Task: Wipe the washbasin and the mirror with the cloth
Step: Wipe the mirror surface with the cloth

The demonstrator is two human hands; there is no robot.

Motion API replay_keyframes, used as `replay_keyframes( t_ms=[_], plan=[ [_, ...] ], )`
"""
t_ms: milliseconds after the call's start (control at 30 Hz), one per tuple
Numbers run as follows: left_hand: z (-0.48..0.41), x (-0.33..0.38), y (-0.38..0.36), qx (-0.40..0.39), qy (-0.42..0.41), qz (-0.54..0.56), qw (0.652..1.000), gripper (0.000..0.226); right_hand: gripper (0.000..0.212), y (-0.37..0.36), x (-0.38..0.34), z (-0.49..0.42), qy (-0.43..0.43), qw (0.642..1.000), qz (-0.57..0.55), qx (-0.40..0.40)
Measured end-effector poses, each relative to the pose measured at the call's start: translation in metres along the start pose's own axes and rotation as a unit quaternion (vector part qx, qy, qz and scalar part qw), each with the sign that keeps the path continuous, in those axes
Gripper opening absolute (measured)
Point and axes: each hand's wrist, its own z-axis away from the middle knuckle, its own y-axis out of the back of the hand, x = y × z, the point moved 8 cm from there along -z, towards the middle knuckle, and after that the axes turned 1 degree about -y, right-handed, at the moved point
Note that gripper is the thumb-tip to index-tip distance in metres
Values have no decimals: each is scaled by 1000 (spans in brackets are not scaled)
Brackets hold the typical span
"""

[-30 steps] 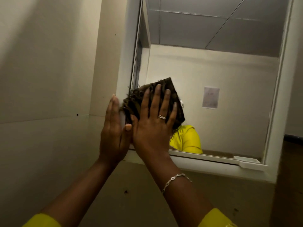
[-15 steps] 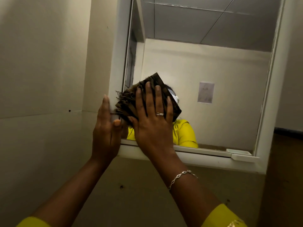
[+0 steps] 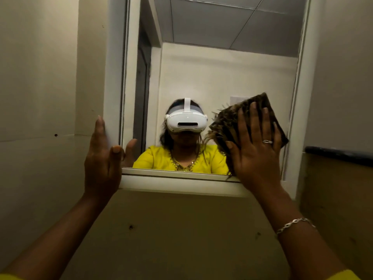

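Dim beige washroom wall (image 3: pixel 40 77), head view: mirror (image 3: pixel 222 73) in a white frame (image 3: pixel 181 184). Right hand (image 3: pixel 256 156) presses the dark frayed cloth (image 3: pixel 228 122) flat on the glass, low right, near the frame edge. Its fingers (image 3: pixel 253 122) are straight and spread, not curled. Left hand (image 3: pixel 103 158) rests against the frame's left side, fingers straight, holding nothing. Step: mirror wipe. Washbasin is not in view. The next move likely needs flat, steady pressure, sweeping toward the upper glass.

Yellow sleeves (image 3: pixel 345 277), silver bracelet (image 3: pixel 295 224) (ring (image 3: pixel 267 141) too).
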Motion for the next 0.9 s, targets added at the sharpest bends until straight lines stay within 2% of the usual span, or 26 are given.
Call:
replay_keyframes(
  t_ms=[200, 400, 500, 600, 900],
  plan=[
    [0, 3, 1, 6, 6, 8, 1000, 86, 59, 4, 47, 5, -94, 995, 22, 9],
    [0, 3, 1, 11, 20, 5, 1000, 89, 66, 2, 31, 7, -214, 977, 4, 13],
    [1, 2, 2, 15, 22, 12, 1000, 89, 67, -1, 15, 6, -236, 972, -5, 1],
    [2, 0, 3, 21, 19, 30, 999, 86, 66, -4, -11, 7, -201, 980, 2, -14],
    [3, -5, 5, 38, 37, 77, 996, 85, 61, -10, -113, -13, -13, 999, -34, -19]
  ],
)
